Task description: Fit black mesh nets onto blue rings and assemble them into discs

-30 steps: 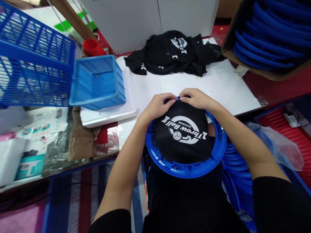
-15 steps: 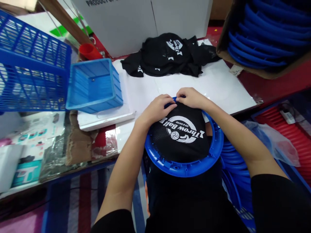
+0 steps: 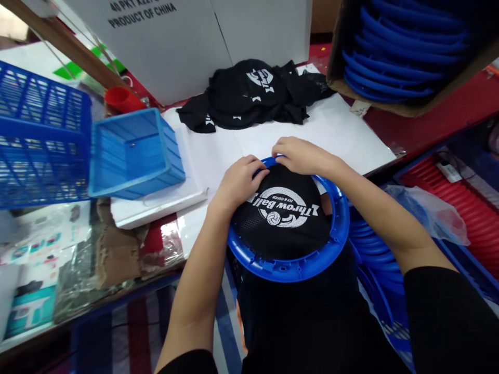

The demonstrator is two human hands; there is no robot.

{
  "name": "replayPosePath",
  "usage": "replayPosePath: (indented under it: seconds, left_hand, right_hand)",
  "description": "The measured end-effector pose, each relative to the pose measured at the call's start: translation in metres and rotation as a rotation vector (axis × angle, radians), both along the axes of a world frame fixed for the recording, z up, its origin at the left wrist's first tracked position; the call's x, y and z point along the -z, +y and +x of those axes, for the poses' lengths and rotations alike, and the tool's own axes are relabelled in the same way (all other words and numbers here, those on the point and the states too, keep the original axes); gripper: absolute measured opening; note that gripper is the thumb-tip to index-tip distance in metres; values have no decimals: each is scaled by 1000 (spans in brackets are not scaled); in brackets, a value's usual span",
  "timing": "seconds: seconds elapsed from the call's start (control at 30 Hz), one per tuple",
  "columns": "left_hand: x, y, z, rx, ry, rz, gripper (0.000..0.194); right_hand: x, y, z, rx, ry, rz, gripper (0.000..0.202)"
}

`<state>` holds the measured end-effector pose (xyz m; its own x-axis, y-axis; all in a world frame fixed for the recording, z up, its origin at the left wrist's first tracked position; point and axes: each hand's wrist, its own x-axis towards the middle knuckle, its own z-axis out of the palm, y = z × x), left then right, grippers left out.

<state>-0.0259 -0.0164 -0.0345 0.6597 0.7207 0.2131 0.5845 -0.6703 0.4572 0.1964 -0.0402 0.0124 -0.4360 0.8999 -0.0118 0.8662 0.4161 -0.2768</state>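
Note:
A blue plastic ring (image 3: 290, 272) rests against the table's front edge, tilted towards my lap. Black mesh fabric (image 3: 288, 236) with a white "Throw Ball" print lies within it, and a gap shows between cloth and ring at the right. At the far left part of the rim, my left hand (image 3: 242, 181) is closed, its thumb over the fabric's edge. My right hand (image 3: 298, 155) pinches the far rim just beside it, fingers bent. A short stretch of blue rim shows between the hands. Their fingertips partly hide the fabric's edge.
Several black printed fabric pieces (image 3: 249, 98) lie beyond my hands, before a white carton (image 3: 187, 47). Left stand a light-blue bin (image 3: 136, 182), a red cup (image 3: 122, 98) and a blue basket (image 3: 42, 135). Blue rings (image 3: 390, 57) fill a cardboard box at right; red rings (image 3: 440, 192) lie below.
The camera view has shifted, so the table things appear further left. My left hand has slid slightly left along the rim, away from my right hand. Both still grip the ring's far side.

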Motion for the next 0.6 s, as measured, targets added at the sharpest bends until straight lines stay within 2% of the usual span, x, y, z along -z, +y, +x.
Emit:
replayPosePath:
  seconds: [0.1, 0.2, 0.27, 0.33, 0.4, 0.5, 0.53, 0.6]
  left_hand:
    - [-9, -7, 2, -228, 113, 21, 25]
    - [-19, -13, 6, -402, 212, 36, 33]
    - [-25, -17, 6, -442, 264, 24, 33]
    - [-30, -20, 5, -432, 325, -27, 38]
    - [-36, -23, 1, -430, 375, -66, 49]
    - [-46, -23, 0, -415, 333, 45, 62]
    - [-48, -22, 1, -348, 300, 103, 60]
    - [-49, -16, 8, -82, 260, 175, 48]
  right_hand:
    - [0, -51, 10, 136, -27, 213, 28]
    - [9, -105, 20, 232, -102, 265, 27]
    - [22, -127, 28, 288, -107, 273, 27]
    - [37, -131, 35, 329, -74, 276, 30]
    - [47, -123, 40, 351, -41, 245, 33]
    - [50, -102, 42, 342, -10, 127, 36]
    - [48, -95, 42, 324, -1, 89, 36]
    - [44, -82, 43, 257, 32, 41, 35]
